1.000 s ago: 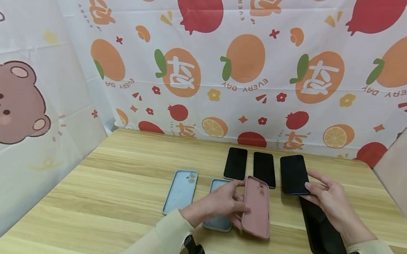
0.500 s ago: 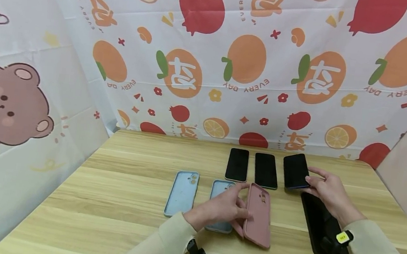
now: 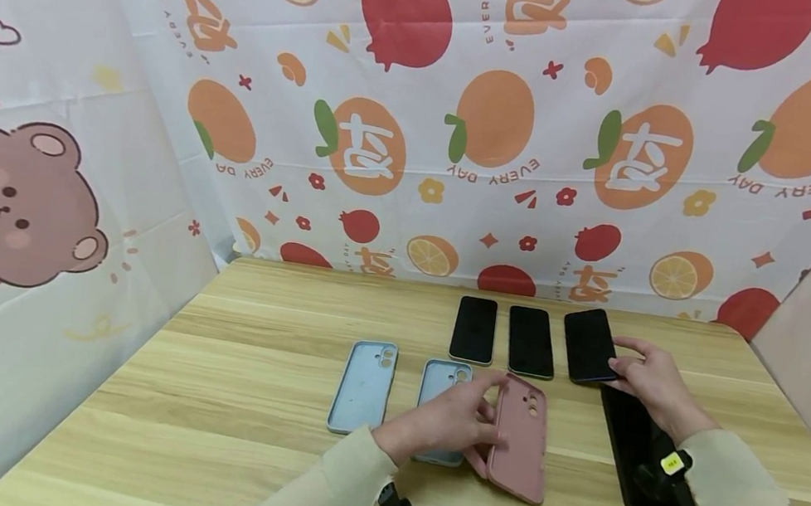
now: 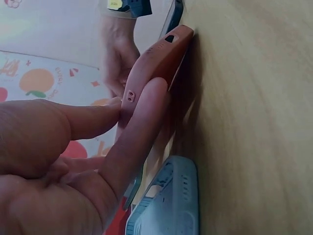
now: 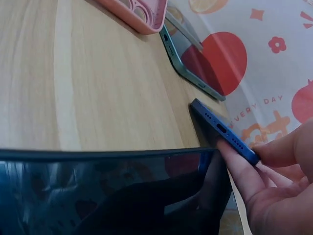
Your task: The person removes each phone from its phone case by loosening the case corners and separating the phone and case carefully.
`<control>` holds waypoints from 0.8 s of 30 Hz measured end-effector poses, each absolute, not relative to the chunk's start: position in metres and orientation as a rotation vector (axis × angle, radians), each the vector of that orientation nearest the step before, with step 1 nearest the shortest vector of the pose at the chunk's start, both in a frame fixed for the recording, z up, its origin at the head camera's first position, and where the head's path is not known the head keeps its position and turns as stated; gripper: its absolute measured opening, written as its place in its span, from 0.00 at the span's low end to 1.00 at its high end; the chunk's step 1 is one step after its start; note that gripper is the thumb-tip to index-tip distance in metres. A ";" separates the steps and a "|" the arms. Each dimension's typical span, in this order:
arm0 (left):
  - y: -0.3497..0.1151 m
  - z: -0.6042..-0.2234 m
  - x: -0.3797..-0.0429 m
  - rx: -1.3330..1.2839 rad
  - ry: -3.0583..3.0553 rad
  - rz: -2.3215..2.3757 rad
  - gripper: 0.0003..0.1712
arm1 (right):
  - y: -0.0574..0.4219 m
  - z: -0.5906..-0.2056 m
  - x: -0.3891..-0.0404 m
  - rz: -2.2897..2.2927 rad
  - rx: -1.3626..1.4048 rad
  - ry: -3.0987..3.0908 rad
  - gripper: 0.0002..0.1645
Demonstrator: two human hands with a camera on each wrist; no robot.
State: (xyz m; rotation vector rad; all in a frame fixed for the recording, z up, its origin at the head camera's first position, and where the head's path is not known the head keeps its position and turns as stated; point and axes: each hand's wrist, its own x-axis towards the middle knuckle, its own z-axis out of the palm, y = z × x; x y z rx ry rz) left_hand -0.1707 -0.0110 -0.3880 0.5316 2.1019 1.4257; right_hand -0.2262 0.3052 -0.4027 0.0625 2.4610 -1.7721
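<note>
My left hand point(image 3: 458, 418) pinches a pink phone case point(image 3: 521, 441) by its left edge, thumb on one face and fingers behind; the left wrist view shows the case point(image 4: 156, 61) tilted just over the wood. Its camera cutouts are at the top. My right hand point(image 3: 654, 381) grips a blue-edged phone point(image 3: 589, 345) by its right edge, black screen up. In the right wrist view the phone's lower end point(image 5: 222, 128) with its charging port faces the camera, thumb on one side and fingers on the other. Beneath my right wrist lies a black tablet point(image 3: 641, 455).
Two black-screened phones, a left one point(image 3: 474, 329) and a right one point(image 3: 531, 342), lie at the back. One light blue case point(image 3: 362, 387) lies at left; another blue case point(image 3: 446, 372) is partly hidden by my left hand. A printed cloth point(image 3: 408, 228) hangs behind the table point(image 3: 209, 398).
The pink case has moved toward me and slightly right, and looks lower and flatter. The blue-edged phone has shifted slightly, and my right forearm has moved left over the tablet.
</note>
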 end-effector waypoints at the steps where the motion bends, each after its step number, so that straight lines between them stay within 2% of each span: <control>1: -0.011 -0.388 -0.170 0.525 2.096 1.426 0.43 | 0.305 -0.402 -0.227 -1.750 0.060 2.480 0.34; 7: -0.012 -0.387 -0.169 0.504 2.085 1.399 0.36 | 0.302 -0.399 -0.229 -1.502 0.031 2.667 0.32; 24: -0.016 -0.375 -0.164 0.448 2.268 1.243 0.31 | 0.301 -0.386 -0.223 -1.436 0.016 2.641 0.35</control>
